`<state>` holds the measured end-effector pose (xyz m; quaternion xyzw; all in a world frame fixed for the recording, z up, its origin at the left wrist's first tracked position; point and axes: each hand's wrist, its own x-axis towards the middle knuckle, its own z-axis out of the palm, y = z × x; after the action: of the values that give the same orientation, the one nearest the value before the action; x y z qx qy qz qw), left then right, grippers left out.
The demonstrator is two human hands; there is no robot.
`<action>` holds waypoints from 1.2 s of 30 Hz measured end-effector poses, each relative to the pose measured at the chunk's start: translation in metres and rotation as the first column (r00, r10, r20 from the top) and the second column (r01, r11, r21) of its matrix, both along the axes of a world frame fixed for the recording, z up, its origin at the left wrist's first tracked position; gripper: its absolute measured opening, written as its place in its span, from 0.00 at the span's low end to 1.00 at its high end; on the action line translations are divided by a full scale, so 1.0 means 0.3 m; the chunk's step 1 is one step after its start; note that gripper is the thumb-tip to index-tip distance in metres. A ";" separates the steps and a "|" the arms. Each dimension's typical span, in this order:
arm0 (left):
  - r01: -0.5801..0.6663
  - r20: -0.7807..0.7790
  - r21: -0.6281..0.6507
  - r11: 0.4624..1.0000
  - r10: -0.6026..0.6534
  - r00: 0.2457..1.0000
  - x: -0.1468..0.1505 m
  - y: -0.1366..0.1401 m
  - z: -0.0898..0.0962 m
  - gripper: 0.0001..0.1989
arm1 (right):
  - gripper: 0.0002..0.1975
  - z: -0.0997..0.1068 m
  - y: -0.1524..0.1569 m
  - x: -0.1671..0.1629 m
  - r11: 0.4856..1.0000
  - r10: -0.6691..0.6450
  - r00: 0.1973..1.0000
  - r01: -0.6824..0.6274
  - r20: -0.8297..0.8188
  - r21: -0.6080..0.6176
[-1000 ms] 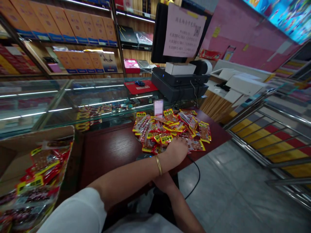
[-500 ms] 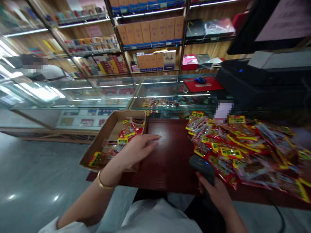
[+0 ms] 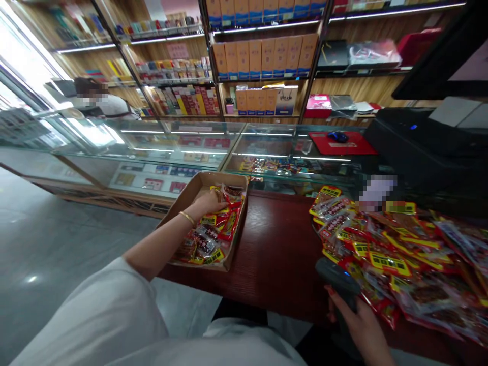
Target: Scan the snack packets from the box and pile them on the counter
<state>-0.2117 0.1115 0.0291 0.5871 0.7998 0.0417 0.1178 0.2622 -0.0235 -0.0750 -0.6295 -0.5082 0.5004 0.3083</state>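
My left hand (image 3: 209,202), with a gold bangle on the wrist, reaches into a shallow cardboard box (image 3: 238,264). Its fingers are bent onto a snack packet (image 3: 218,193) near the box's far end; the fingertips are partly hidden. More red and yellow snack packets (image 3: 208,239) lie in the box, on the left part of the dark red tabletop. My right hand (image 3: 356,317) is wrapped round the handle of a black barcode scanner (image 3: 337,277) with a small blue light. Close to the scanner's head lies a wide heap of similar snack packets (image 3: 385,262).
Bare dark red tabletop (image 3: 272,244) separates box and heap. Behind it stand glass display counters (image 3: 183,134) and shelves of boxes. A blue-lit mouse (image 3: 337,136) rests on a red mat (image 3: 318,143). A person (image 3: 110,104) is at the far left.
My left hand has moved from above the box's right edge into the box, onto the packets. My right hand still holds the scanner. The view has turned slightly left.
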 end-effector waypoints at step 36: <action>0.084 0.988 -0.131 0.988 0.122 0.096 0.687 -0.138 -0.256 0.17 | 0.16 0.162 -0.168 -0.016 0.930 0.094 0.915 -0.222 0.393 0.293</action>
<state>-0.0055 0.0700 -0.0476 0.3849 0.5205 0.3654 0.6689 0.2575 -0.0738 -0.0265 -0.6080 -0.6842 0.3026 0.2656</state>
